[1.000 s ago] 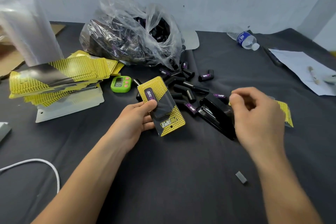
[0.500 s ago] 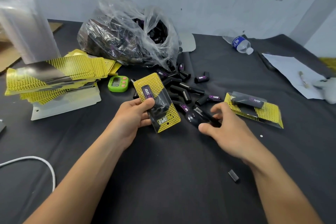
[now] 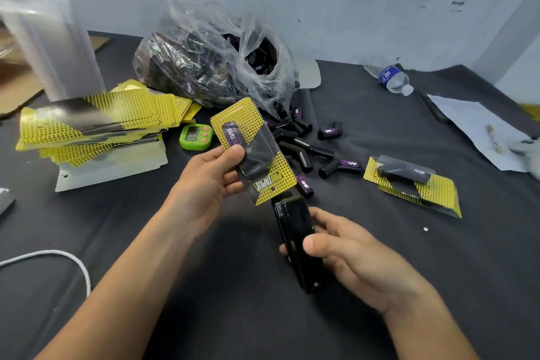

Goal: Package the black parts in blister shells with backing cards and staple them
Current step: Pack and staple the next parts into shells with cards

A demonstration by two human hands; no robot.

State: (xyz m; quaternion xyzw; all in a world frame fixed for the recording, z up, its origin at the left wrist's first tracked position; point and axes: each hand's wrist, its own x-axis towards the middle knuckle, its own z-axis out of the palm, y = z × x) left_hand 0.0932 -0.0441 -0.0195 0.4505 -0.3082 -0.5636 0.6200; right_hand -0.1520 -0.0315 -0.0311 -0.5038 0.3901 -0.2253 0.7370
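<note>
My left hand pinches a blister pack, a clear shell with a black part over a yellow dotted backing card, held above the table. My right hand grips a black stapler, whose front end sits just under the pack's lower edge. Several loose black parts lie in a heap behind the pack. One packed blister lies on the cloth to the right. A stack of yellow backing cards rests on white shells at the left.
A clear plastic bag full of black parts stands at the back. A green timer sits beside the cards. A water bottle and a sheet of paper lie at the right. A white cable curves at the left.
My right hand picked the stapler up off the table and brought it toward me, under the pack's lower edge. My left hand raised the pack slightly.
</note>
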